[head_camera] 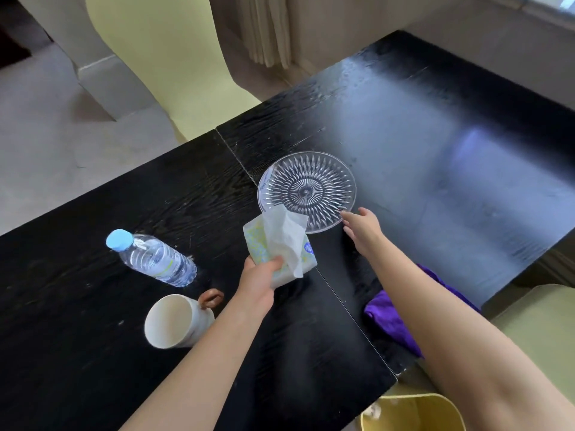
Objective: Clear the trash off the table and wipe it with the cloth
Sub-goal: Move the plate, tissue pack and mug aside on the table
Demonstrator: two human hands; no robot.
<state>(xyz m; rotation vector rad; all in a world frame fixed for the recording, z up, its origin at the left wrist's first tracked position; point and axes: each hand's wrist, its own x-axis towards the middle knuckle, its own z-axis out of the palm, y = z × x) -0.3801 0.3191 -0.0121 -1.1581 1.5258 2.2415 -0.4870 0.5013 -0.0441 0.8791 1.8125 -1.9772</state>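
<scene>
We see both bare forearms reaching forward over the black wooden table. The left hand is raised above the tabletop with its fingers clamped around the lower end of a soft tissue pack, which has a pale yellow-green pattern and a small blue emblem; the print on it is too small for us to read. A white tissue sticks up out of the pack and droops over its front. The right hand is stretched out palm down, fingers spread apart and holding nothing, its fingertips at the near edge of a clear cut-glass plate that lies flat on the table.

Left of the left arm, a clear water bottle with a light blue cap lies on its side; its label is transparent and we cannot read it. Near it a white mug with a brown ring handle lies tipped over. A purple cloth sits bunched at the table's right edge, partly under the right forearm. A pale yellow bin stands below the near edge.
</scene>
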